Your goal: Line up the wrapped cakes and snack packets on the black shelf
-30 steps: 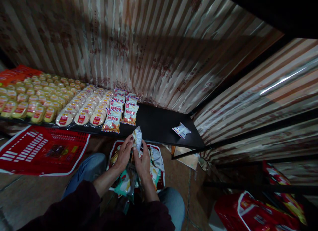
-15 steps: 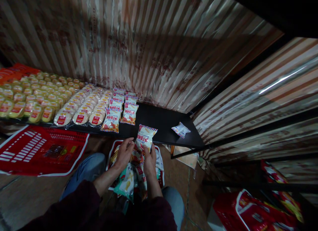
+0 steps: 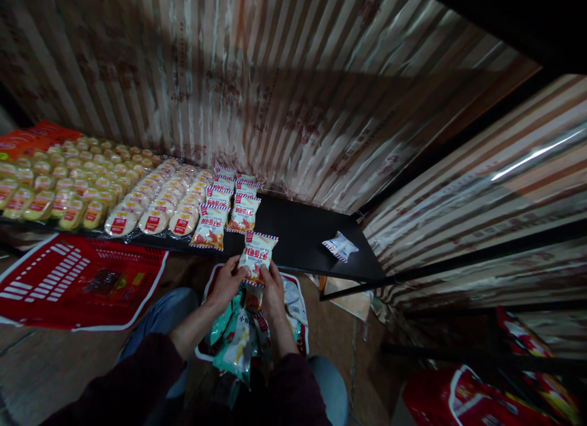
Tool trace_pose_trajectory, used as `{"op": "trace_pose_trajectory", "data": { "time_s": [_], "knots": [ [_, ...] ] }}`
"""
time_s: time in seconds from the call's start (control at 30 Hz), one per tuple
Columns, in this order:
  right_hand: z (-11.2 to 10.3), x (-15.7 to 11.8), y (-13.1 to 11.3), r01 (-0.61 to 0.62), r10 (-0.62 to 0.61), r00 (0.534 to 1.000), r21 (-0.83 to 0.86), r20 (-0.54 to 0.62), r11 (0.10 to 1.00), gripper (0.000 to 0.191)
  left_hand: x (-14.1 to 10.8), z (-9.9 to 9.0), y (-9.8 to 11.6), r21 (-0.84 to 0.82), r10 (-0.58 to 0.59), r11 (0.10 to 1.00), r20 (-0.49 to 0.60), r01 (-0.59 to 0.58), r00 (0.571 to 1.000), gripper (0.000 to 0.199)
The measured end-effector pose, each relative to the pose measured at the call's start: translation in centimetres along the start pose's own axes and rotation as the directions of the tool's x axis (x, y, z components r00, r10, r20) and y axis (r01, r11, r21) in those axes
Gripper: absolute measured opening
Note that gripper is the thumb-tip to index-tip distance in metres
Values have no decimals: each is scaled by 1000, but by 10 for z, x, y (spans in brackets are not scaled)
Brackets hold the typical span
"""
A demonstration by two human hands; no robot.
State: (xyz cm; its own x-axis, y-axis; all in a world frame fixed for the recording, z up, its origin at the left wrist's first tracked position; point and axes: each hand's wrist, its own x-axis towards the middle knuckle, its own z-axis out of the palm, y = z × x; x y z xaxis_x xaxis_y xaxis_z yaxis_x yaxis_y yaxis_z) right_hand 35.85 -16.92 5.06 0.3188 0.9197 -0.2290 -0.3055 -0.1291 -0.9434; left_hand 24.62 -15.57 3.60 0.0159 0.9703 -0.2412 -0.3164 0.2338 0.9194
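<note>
Between them, my left hand (image 3: 228, 282) and my right hand (image 3: 272, 286) grip a small snack bag (image 3: 258, 255) by its lower sides, at the front edge of the black shelf (image 3: 302, 233). The bag is white and orange with striped ends. Matching snack bags (image 3: 210, 226) lie in two overlapping rows on the shelf, just left of the held one. Under my hands stands a red basket (image 3: 304, 346) with a white rim, holding several bags, among them a green and white bag (image 3: 237, 343).
Round wrapped snacks (image 3: 151, 217) and yellow packs (image 3: 39, 205) fill the shelf's left part. A silvery bag (image 3: 340, 247) lies near its right end. A tilted red basket (image 3: 82, 279) is at the lower left, more red packages (image 3: 486, 398) at the lower right. Striped sheeting (image 3: 293, 96) hangs behind.
My left hand has closed on the snack bag, which my right hand held before. The bag has moved left, nearer the rows. The view has shifted slightly.
</note>
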Motion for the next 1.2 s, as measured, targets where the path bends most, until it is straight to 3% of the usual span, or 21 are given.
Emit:
{"op": "trace_pose_trajectory", "data": {
  "time_s": [0.2, 0.4, 0.9, 1.03, 1.2],
  "knots": [
    [6, 11, 6, 64, -63, 997, -33, 42, 997, 55, 15, -4, -5, 1, 26, 1000, -85, -26, 996, 47],
    [11, 15, 8, -11, 9, 997, 16, 75, 1000, 54, 24, -7, -9, 32, 61, 998, -135, -57, 989, 45],
    [21, 39, 17, -21, 21, 1000, -7, -5, 1000, 51, 37, -12, -7, 132, 174, 979, -149, -155, 973, 38],
    [25, 50, 21, 0, 0, 1000, -1, -10, 1000, 52, 40, -11, -3, 279, 275, 934, -170, -221, 946, 30],
    [30, 65, 25, 41, -40, 999, 43, -3, 998, 52, 40, -11, 1, 516, 433, 798, -130, -312, 892, 36]
  ]
}}
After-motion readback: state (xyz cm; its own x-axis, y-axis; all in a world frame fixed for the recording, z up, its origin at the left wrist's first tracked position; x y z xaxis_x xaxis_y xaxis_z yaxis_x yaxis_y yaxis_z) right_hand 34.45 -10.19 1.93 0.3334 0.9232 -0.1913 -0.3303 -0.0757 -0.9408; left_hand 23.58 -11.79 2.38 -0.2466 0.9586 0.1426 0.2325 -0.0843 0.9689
